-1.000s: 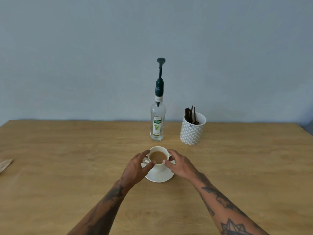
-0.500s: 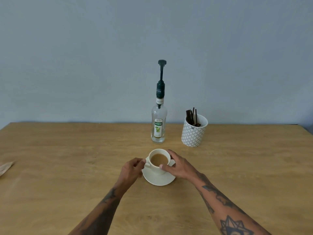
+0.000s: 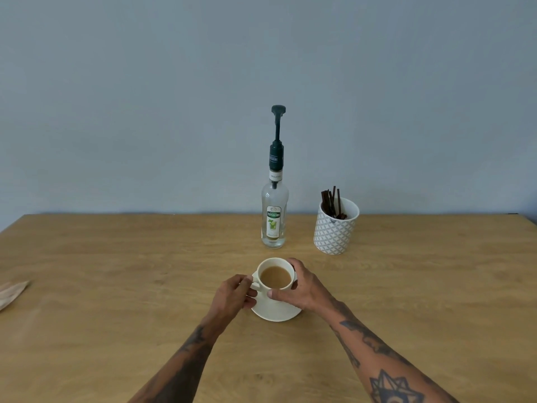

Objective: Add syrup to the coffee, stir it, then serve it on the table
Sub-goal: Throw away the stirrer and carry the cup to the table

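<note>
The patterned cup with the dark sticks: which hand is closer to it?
Right. The right hand wraps the coffee cup, below-left of the patterned cup; the left hand pinches the handle, farther left.

A plain coffee-serving corner, of a home or a small café; which one cannot be told. A wooden bench (image 3: 116, 286) stands against a bare blue-grey wall (image 3: 145, 97). On it are a syrup bottle (image 3: 274, 216) with a pump top, a patterned pot (image 3: 335, 228) of dark stirrers (image 3: 331, 202), and a cup of milky coffee (image 3: 275, 277) on a saucer (image 3: 276, 312).
</note>
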